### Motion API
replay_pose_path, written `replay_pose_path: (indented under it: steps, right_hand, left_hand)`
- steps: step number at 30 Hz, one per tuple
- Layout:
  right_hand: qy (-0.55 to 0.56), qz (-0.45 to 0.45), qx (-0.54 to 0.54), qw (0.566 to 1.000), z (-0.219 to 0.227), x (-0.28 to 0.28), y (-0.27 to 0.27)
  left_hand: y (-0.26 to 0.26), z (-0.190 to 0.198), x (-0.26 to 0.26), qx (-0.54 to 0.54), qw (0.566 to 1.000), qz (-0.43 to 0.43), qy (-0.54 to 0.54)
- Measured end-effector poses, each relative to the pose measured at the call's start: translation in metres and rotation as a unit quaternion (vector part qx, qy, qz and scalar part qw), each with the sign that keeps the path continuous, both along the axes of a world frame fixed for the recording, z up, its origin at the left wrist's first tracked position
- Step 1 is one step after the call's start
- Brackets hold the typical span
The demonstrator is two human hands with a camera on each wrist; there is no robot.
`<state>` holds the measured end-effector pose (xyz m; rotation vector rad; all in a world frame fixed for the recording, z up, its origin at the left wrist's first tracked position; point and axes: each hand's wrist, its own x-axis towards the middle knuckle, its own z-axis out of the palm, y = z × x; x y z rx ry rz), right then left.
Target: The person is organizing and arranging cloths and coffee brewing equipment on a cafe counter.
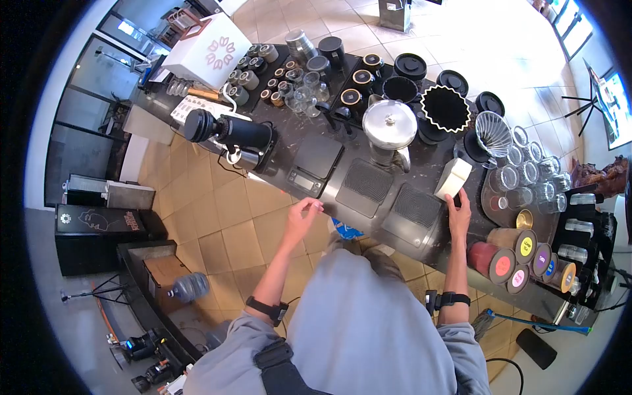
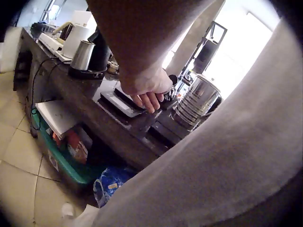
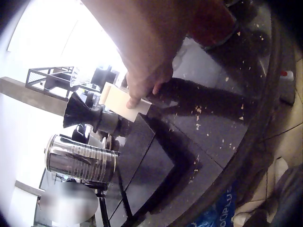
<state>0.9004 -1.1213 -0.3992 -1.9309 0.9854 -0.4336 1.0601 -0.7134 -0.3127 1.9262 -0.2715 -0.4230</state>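
A cream-white box (image 1: 453,178) stands on the dark counter (image 1: 280,161), with my right hand (image 1: 459,217) gripping its near side. In the right wrist view the thumb of my right hand (image 3: 142,85) lies against the face of the pale box (image 3: 122,102); its other fingers are partly hidden. Empty, with fingers loosely bent, my left hand (image 1: 301,220) hovers by the counter's front edge, near a flat black scale (image 1: 316,158). The left wrist view shows my left hand (image 2: 149,87) beside that scale (image 2: 120,101).
Two ridged black plates (image 1: 365,187) lie between my hands. Behind them stands a steel kettle (image 1: 390,125). A black grinder (image 1: 240,135) is at the left. Toward the right are a fluted black dripper (image 1: 446,108), several glasses (image 1: 503,178) and lidded jars (image 1: 490,260).
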Motion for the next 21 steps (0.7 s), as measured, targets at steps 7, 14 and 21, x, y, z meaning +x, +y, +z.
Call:
replay_pose_path:
  steps: [7, 14, 21]
  right_hand:
    - [0.013, 0.021, 0.095, 0.995, 0.031, -0.003, 0.015]
    - [-0.015, -0.056, -0.089, 0.994, 0.054, -0.026, 0.062]
    - [-0.091, 0.182, 0.196, 0.959, 0.119, 0.070, 0.199]
  left_hand:
    - [0.032, -0.007, 0.010, 0.034, 0.999, 0.023, -0.027]
    - [0.057, -0.046, 0.063, 0.081, 0.984, 0.092, -0.132]
    - [0.054, -0.077, 0.125, 0.022, 0.997, 0.046, -0.066]
